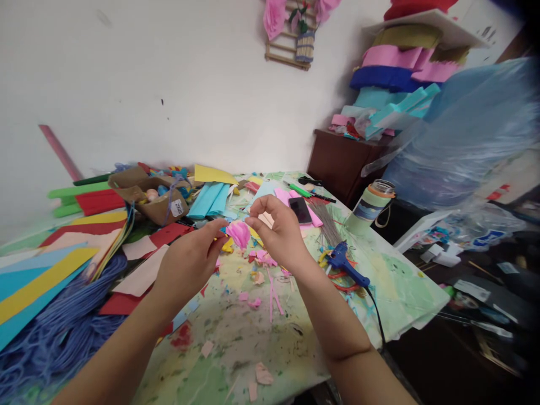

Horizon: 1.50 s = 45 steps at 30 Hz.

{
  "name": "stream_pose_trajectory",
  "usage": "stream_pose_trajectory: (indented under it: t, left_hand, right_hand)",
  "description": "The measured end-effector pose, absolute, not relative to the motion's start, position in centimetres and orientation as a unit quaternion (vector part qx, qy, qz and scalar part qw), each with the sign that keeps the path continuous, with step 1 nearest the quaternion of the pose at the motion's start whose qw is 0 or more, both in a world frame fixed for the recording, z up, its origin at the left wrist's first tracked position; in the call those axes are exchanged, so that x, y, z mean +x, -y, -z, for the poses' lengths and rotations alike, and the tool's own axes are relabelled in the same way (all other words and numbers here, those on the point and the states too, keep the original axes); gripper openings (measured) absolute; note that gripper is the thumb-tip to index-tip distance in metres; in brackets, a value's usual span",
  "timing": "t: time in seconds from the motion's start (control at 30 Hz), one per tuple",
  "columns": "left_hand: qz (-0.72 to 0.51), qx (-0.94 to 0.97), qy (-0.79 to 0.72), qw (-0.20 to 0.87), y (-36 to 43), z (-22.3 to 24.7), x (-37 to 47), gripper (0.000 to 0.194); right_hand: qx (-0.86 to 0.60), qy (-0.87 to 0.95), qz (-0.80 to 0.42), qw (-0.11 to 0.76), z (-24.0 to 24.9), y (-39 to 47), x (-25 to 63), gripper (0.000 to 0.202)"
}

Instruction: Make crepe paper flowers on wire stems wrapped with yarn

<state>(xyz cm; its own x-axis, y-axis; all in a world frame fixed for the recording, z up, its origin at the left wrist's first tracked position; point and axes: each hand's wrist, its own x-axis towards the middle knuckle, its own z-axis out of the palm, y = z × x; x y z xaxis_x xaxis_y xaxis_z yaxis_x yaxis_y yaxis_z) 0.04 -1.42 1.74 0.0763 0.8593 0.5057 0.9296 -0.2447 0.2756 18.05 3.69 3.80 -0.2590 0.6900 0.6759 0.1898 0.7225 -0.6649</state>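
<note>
A small pink paper flower (239, 233) is held up over the table between my two hands. My left hand (188, 256) pinches the flower's left edge between thumb and fingertips. On the other side, my right hand (278, 230) has its thumb and index finger brought together near the flower's upper right; what lies between those fingertips is too small to tell. Below the flower, pink and peach paper scraps (265, 257) and thin pink strips (273, 298) lie on the stained table cover (236, 349).
Blue yarn (80, 320), coloured paper sheets (46, 264) and a cardboard box (158, 197) stand left. To the right are a phone (300, 210), wires (331, 225), a blue glue gun (346, 264) with its cord, and a green bottle (371, 205).
</note>
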Motion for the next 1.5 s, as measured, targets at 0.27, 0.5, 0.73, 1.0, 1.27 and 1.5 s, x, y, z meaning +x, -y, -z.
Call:
stream_pose_trajectory:
  t: [0.27, 0.5, 0.73, 1.0, 1.27, 1.5]
  left_hand:
    - [0.278, -0.723, 0.632, 0.031, 0.7, -1.6, -0.7, 0.024]
    - [0.535, -0.566, 0.545, -0.31, -1.1, -1.0, -2.0, 0.042]
    - [0.576, -0.462, 0.415, -0.531, -0.8, -1.1, -0.9, 0.044]
    - [0.583, -0.468, 0.381, -0.544, -0.5, -0.8, -0.8, 0.034]
    - [0.553, -0.503, 0.426, -0.509, -0.8, -0.4, -1.2, 0.029]
    - [0.534, -0.526, 0.433, -0.5, -1.0, -0.3, -1.2, 0.028]
  right_hand:
    - [-0.279, 0.675, -0.239, 0.639, -3.9, -3.5, 18.3, 0.009]
    - [-0.266, 0.662, -0.246, 0.657, -4.2, -3.4, 18.4, 0.009]
    - [-0.277, 0.722, -0.24, 0.587, -3.7, -3.8, 17.8, 0.024]
    - [-0.318, 0.807, -0.249, 0.43, -3.8, -3.3, 17.8, 0.066]
    - [-0.278, 0.807, -0.275, 0.442, -3.4, -3.4, 17.1, 0.04]
    - [-0.303, 0.766, -0.275, 0.495, -3.3, -3.6, 17.1, 0.065]
